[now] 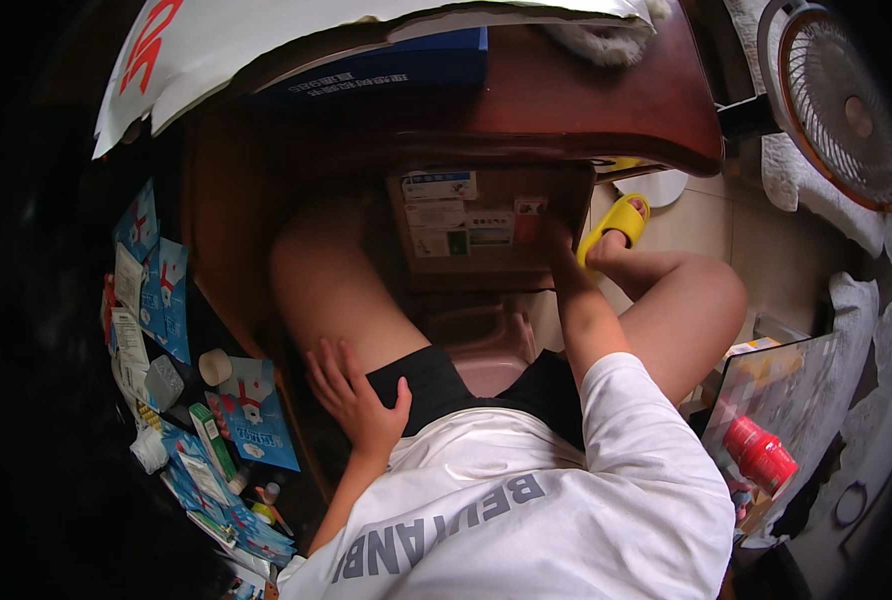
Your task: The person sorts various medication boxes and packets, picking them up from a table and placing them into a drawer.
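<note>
My left hand (363, 409) lies on my left thigh at the hem of my black shorts (431, 379), fingers spread and holding nothing. Past my knees, a wooden drawer (491, 279) is pulled out below the desk (566, 97). Flat cards or small packs line it, among them a blue-and-white one (438, 184), a green one (457, 242) and a red one (530, 211). My right arm reaches to the drawer's right side, where my right hand (557, 229) is deep in shadow. Its fingers cannot be made out, nor whether they grip anything.
Blue packets (254, 409) and small boxes are heaped at my left. A blue box (446, 64) and torn white sheet (266, 45) lie on the desk. A fan (843, 112) stands right, above a glass-like panel (791, 375) with a red cup (761, 454). A pink stool (491, 364) is below me.
</note>
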Available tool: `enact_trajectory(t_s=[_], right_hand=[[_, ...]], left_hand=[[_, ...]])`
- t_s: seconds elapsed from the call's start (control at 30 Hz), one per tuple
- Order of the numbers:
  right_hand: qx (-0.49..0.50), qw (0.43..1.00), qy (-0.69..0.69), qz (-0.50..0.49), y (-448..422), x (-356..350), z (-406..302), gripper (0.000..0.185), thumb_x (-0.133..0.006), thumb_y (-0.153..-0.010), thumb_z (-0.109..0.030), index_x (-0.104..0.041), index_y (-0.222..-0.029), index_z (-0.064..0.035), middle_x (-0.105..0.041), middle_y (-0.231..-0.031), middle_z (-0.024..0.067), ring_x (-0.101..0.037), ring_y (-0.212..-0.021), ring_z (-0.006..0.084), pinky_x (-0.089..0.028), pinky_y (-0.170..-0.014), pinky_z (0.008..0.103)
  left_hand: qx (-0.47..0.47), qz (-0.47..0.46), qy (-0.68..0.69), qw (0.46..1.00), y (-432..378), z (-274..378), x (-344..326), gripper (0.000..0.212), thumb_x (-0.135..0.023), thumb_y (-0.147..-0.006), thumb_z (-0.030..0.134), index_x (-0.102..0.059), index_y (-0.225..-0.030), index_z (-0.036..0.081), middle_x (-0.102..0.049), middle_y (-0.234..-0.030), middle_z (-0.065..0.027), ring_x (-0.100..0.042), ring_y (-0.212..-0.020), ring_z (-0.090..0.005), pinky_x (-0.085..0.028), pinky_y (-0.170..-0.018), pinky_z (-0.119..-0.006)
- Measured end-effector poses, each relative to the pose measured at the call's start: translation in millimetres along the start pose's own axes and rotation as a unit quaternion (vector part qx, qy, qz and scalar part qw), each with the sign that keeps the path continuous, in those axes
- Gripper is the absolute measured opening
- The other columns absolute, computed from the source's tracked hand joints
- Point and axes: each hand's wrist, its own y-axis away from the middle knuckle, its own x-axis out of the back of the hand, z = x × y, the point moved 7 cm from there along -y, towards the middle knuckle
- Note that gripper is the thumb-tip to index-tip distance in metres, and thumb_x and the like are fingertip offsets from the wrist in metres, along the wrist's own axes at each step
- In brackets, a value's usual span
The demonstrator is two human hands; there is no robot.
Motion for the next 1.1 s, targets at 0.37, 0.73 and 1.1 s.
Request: enact_trajectory(t_s=[0.37,0.73,1.1], right_hand=[[0.123,0.946,-0.014,0.298,42.7,40.6,-61.1,0.046,-0.054,-0.086,-0.031,-0.048,-0.128,-0.0118,-0.06,-0.11,0.0148,-0.064,-0.09,0.0332,-0.055,-0.075,0.042],[0.27,0.877,0.197,0.344,-11.6,67.9,-21.5,0.034,-0.053,-0.082,-0.02,-0.059,-0.112,-0.003,-0.06,-0.108,0.0177,-0.057,-0.105,0.0303,-0.047,-0.09,0.0376],[0.395,0.918,0.004,0.024,132.6,36.8,-129.5,0.039,-0.056,-0.081,-0.033,-0.066,-0.096,0.0016,-0.064,-0.098,0.0245,-0.06,-0.096,0.0383,-0.048,-0.084,0.0432]], left_hand=[[0.025,0.01,-0.013,1.0,9.1,1.0,-0.9,0.093,-0.072,-0.068,0.026,-0.025,-0.145,0.005,-0.021,-0.15,-0.0223,-0.018,-0.138,-0.0457,-0.02,-0.108,-0.058],[-0.108,-0.115,0.097,0.983,15.1,5.4,55.2,0.069,-0.065,-0.083,0.032,-0.038,-0.139,0.002,-0.033,-0.143,-0.0222,-0.028,-0.135,-0.0396,-0.027,-0.107,-0.053],[0.171,0.164,0.268,0.934,99.0,-180.5,253.6,0.03,-0.062,-0.087,0.013,-0.059,-0.115,0.003,-0.063,-0.113,-0.0113,-0.059,-0.107,-0.0219,-0.045,-0.092,-0.033]])
